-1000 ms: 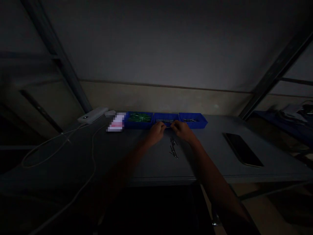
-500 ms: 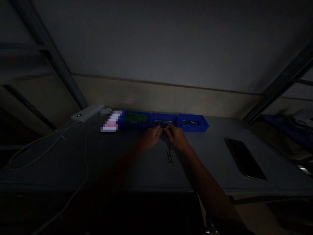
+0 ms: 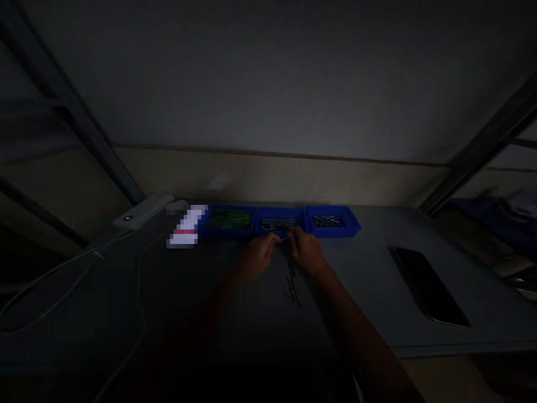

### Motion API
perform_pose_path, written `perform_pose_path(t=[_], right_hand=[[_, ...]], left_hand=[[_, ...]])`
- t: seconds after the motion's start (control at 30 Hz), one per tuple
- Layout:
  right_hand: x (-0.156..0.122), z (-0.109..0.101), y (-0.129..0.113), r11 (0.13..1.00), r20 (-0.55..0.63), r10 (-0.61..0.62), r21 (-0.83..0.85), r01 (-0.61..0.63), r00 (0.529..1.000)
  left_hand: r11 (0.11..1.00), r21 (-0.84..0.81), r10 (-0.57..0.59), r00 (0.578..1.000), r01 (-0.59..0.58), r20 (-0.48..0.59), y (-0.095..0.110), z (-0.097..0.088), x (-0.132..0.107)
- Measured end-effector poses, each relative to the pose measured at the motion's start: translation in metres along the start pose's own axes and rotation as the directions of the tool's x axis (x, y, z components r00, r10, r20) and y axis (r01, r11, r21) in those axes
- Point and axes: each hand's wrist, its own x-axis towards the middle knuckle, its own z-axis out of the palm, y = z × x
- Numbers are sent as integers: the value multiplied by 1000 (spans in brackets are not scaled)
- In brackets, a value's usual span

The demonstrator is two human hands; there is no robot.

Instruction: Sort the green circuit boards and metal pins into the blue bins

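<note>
In the dim head view my left hand (image 3: pixel 259 255) and my right hand (image 3: pixel 309 252) face each other just in front of the middle blue bin (image 3: pixel 282 212). Both are closed, fingertips pinching opposite ends of a thin, light-coloured rod-like piece (image 3: pixel 283 239). Its exact kind is too small and dark to make out. Metal pins or tubes lie inside the middle bin, partly hidden by my right fingers. Below my hands, several small slender metal pieces (image 3: pixel 292 292) lie on the grey table.
A blue bin (image 3: pixel 205 226) with green pieces stands left, another blue bin (image 3: pixel 354 226) with metal pins right. A dark phone-like slab (image 3: pixel 430 285) lies at the right. Far left are a white device (image 3: pixel 145 210), a cable (image 3: pixel 140 285) and a blurred paper (image 3: pixel 188 226).
The camera view has tilted, so the table and bins sit lower in the picture. My hands have parted slightly, and the thin piece between them now shows.
</note>
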Motion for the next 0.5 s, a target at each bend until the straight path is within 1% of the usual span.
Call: perform_pose_path(t=[0.13, 0.23, 0.3, 0.37, 0.4, 0.43, 0.5], right_hand=[[-1, -3, 0, 999, 6, 7, 45, -7, 1000], [-4, -8, -4, 992, 10, -43, 116, 42, 999], [-7, -11, -6, 981, 13, -89, 172, 86, 996], [-8, -15, -5, 972, 13, -113, 208, 107, 994], [-8, -17, -3, 972, 3, -101, 212, 98, 995], [-8, -19, 1, 975, -20, -68, 209, 71, 997], [-6, -23, 12, 981, -123, 64, 192, -39, 990]], left_hand=[[1000, 3, -5, 998, 5, -69, 9, -3, -2], [999, 16, -34, 996, 36, -81, 11, -5, -2], [998, -3, -69, 995, 69, -68, 10, -5, -3], [995, -34, -90, 995, 89, -30, 9, -3, -4], [996, -46, -83, 997, 83, 5, 9, -2, -5], [997, -49, -59, 997, 62, 48, 9, -1, -6], [1000, -22, 19, 989, -16, 149, 10, 2, -10]])
